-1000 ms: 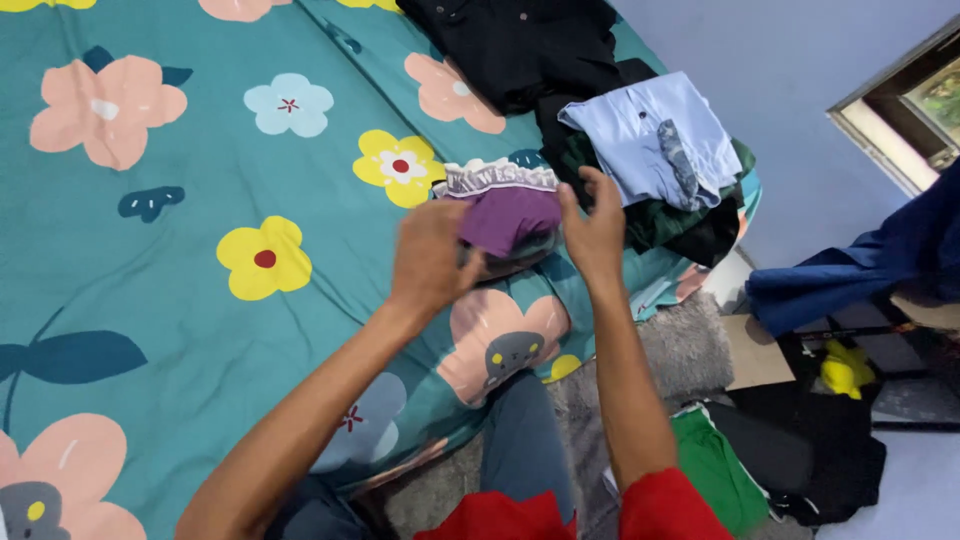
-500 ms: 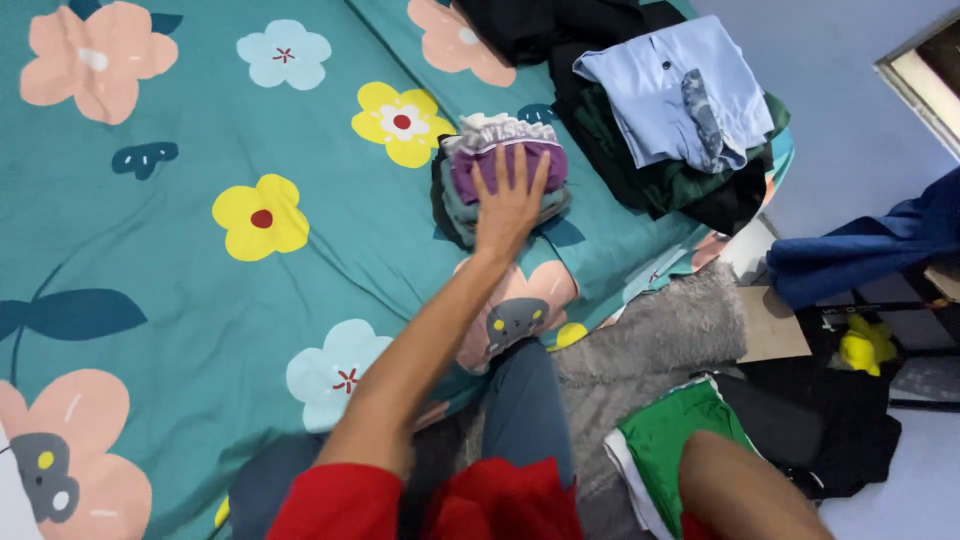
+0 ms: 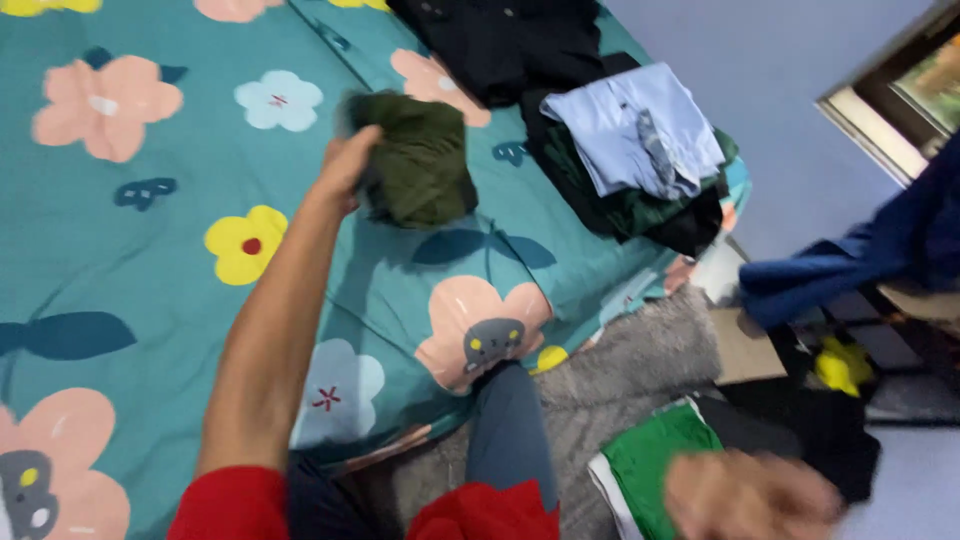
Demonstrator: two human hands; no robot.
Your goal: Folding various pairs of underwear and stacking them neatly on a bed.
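Left hand (image 3: 345, 165) grips dark green bundle (image 3: 420, 160) by its left edge, bundle extending rightward over the bedsheet (image 3: 150, 250); right hand (image 3: 750, 495) blurred low near green cloth (image 3: 650, 465), grip unreadable.

A home bedroom: a bed with a floral sheet (image 3: 150, 260), folded clothes (image 3: 630, 140), grey rug (image 3: 640, 370).

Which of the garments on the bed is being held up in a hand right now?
The dark olive-green garment, gripped by the left hand above the floral sheet. The light blue shirt and the black clothes lie untouched.
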